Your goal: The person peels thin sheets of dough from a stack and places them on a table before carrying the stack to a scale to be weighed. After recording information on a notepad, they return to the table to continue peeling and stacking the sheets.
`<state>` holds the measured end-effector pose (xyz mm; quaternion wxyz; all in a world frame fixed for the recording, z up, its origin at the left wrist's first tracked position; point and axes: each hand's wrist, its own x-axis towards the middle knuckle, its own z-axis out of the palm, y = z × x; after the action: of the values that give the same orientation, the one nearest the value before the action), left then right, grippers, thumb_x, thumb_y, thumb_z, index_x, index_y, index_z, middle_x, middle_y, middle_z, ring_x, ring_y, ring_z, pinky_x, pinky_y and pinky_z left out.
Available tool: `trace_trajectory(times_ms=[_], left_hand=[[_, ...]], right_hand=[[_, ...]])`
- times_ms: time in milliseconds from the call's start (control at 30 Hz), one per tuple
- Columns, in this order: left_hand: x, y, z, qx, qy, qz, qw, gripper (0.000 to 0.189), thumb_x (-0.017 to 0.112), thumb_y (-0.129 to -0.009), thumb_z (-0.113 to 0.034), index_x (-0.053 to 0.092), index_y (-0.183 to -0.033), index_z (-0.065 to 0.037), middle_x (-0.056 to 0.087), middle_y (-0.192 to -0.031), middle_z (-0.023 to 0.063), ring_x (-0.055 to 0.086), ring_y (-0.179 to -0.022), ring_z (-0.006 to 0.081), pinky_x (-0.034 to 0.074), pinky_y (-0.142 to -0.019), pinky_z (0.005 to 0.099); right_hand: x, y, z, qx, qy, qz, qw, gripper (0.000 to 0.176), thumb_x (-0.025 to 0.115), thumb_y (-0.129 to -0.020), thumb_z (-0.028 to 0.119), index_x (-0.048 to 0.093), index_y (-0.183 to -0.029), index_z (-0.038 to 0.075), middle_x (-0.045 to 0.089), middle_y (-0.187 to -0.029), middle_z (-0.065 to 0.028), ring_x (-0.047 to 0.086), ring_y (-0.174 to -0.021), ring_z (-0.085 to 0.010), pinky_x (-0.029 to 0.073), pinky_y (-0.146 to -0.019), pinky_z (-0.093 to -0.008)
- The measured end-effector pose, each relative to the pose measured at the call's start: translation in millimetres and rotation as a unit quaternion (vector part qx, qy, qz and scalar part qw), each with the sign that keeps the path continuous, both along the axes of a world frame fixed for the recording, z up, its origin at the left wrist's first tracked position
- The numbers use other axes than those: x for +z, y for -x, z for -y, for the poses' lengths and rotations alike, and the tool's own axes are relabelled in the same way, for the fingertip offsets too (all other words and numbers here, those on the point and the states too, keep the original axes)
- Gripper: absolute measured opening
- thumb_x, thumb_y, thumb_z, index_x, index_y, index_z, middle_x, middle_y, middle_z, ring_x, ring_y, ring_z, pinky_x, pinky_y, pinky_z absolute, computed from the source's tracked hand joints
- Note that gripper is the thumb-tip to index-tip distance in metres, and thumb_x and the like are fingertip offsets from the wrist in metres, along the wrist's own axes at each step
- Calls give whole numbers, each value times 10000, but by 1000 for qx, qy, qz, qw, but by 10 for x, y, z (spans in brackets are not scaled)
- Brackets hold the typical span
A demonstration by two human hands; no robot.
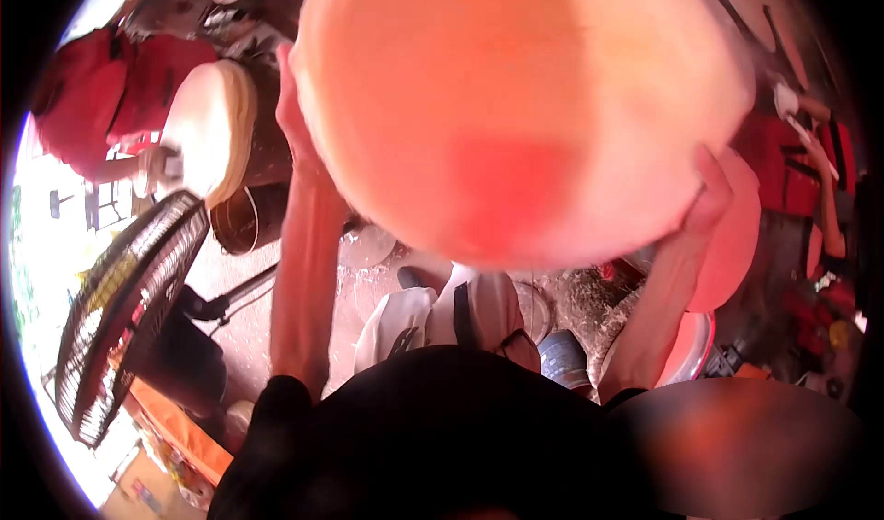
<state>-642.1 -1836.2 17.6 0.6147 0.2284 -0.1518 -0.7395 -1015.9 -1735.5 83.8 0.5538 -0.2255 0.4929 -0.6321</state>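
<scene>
The person holds a big round disc (516,105) up close in front of their face, pale orange and blurred from nearness, so it fills most of what lies ahead. The left hand (291,105) lies flat along the disc's left rim, fingers stretched upward and pressed against the edge. The right hand (707,198) hooks over the lower right rim, fingers curled on it. Both hands are clamped on the disc at roughly opposite sides, though I cannot see the thumbs behind it. To my eye the hold is fair but uneven: the left grip sits higher than the right, so the weight likely leans toward the right fingers, and a firmer wrap there would steady it. The rim looks thin, so pressure belongs on the edge rather than the face. Room is tight. On the left a standing fan (129,308) tilts near the left elbow, and beyond it another person in red (101,96) handles a second disc (212,124) just above a metal bucket (241,221). On the right a stack of pink discs (737,234) sits just beside the right forearm, and a red sleeve (783,170) works behind it. The freest space I can judge is straight down the middle, above the white bundle (433,313) on the ground.
</scene>
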Motion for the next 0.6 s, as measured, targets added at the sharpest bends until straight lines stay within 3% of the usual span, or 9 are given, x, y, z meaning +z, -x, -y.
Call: trace_trajectory(times_ms=[100, 200, 333, 467, 600], left_hand=[[100, -127, -642, 46, -11, -12, 999, 501, 341, -1030, -448, 502, -1317, -69, 594, -1212, 56, 566, -1087, 189, 463, -949, 339], [44, -209, -1309, 65, -45, -29, 996, 524, 329, -1029, -464, 486, -1333, -67, 582, -1235, 62, 559, -1105, 195, 457, -962, 343], [-113, -408, -2247, 78, -99, -53, 991, 554, 313, -1027, -485, 465, -1355, -65, 566, -1265, 69, 548, -1128, 203, 448, -978, 349], [-165, -764, -3062, 109, -123, -68, 984, 595, 296, -1022, -512, 435, -1383, -60, 539, -1314, 93, 531, -1170, 233, 431, -1010, 373], [-653, -1146, -3986, 153, -178, -116, 965, 613, 318, -1012, -523, 422, -1397, -57, 524, -1343, 125, 518, -1198, 274, 418, -1030, 412]], right_hand=[[-62, 157, -227, 29, -6, 113, 993, 695, 647, -766, 206, 409, -1375, -32, 539, -1306, -185, 541, -1165, -335, 423, -1016, -412], [-76, 55, -395, 127, 23, 135, 982, 705, 638, -761, 189, 394, -1381, -41, 537, -1302, -199, 536, -1177, -350, 427, -1023, -415], [-79, -365, -778, 212, -76, 35, 974, 762, 634, -736, 201, 367, -1409, -37, 490, -1363, -210, 511, -1218, -374, 409, -1064, -443], [-341, -850, -1215, 251, -137, 13, 958, 795, 664, -680, 151, 385, -1407, -7, 502, -1352, -201, 526, -1211, -354, 435, -1041, -432], [-797, -1405, -1522, 327, -188, 40, 925, 779, 655, -676, 126, 398, -1398, -14, 541, -1314, -193, 553, -1180, -351, 455, -1023, -432]])
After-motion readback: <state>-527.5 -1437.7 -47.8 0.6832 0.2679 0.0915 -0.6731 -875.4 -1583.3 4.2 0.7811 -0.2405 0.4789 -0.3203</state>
